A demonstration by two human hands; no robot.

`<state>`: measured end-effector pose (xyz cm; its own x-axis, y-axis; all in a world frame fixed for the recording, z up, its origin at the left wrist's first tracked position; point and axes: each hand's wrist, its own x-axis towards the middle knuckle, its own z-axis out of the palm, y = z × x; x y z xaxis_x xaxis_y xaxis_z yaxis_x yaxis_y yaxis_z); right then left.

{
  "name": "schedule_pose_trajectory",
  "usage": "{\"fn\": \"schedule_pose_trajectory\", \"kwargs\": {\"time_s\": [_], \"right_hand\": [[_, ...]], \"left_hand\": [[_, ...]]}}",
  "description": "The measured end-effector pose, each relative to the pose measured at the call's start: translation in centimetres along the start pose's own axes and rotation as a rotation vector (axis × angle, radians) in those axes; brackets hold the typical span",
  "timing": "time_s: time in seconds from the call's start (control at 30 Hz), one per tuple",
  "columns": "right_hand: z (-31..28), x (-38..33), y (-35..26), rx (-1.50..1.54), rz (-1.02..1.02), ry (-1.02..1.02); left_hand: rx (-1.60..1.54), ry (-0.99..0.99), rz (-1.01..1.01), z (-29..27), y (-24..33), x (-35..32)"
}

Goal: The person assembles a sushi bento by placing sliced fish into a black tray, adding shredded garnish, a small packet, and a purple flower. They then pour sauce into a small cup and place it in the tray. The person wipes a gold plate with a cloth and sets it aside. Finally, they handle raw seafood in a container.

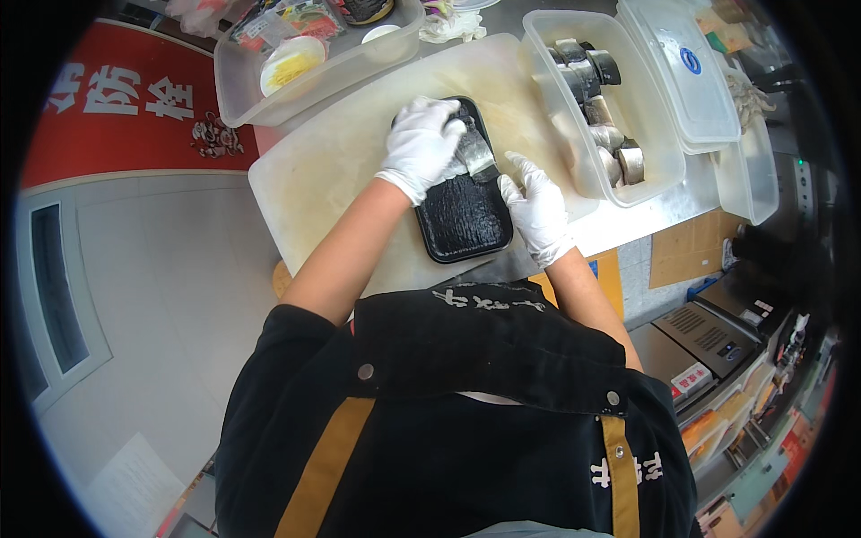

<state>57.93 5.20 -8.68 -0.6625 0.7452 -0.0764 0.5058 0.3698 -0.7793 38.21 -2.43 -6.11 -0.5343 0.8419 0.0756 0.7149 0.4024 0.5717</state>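
A black rectangular tray [466,220] lies on the white cutting board [314,170]. Dark-skinned, silvery fish pieces [477,152] sit in its far half, while its near half shows bare black. My left hand [420,148], in a white glove, reaches over the tray's far left side with curled fingers closed on the fish; the fingertips are partly hidden. At the tray's right edge is my right hand [538,213], also gloved, its thumb and fingers apart and holding nothing.
To the right, a clear plastic tub [650,179] holds several fish chunks [587,72]; a lidded container [686,90] stands beyond it. Another tub [242,99] at the far left carries packets and a bowl of yellow shreds [294,65]. A crumpled white cloth [453,27] lies behind the board.
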Motion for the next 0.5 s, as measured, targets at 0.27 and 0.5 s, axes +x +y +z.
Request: {"fn": "schedule_pose_trajectory", "kwargs": {"time_s": [0.27, 0.5], "right_hand": [[1.9, 3.0, -0.9, -0.123, -0.451, 0.020], [2.1, 2.4, -0.5, -0.160, -0.355, 0.003]], "left_hand": [[-0.278, -0.343, -0.177, 0.2, -2.9, 1.8], [-0.525, -0.345, -0.247, 0.6, -1.0, 2.5]]}}
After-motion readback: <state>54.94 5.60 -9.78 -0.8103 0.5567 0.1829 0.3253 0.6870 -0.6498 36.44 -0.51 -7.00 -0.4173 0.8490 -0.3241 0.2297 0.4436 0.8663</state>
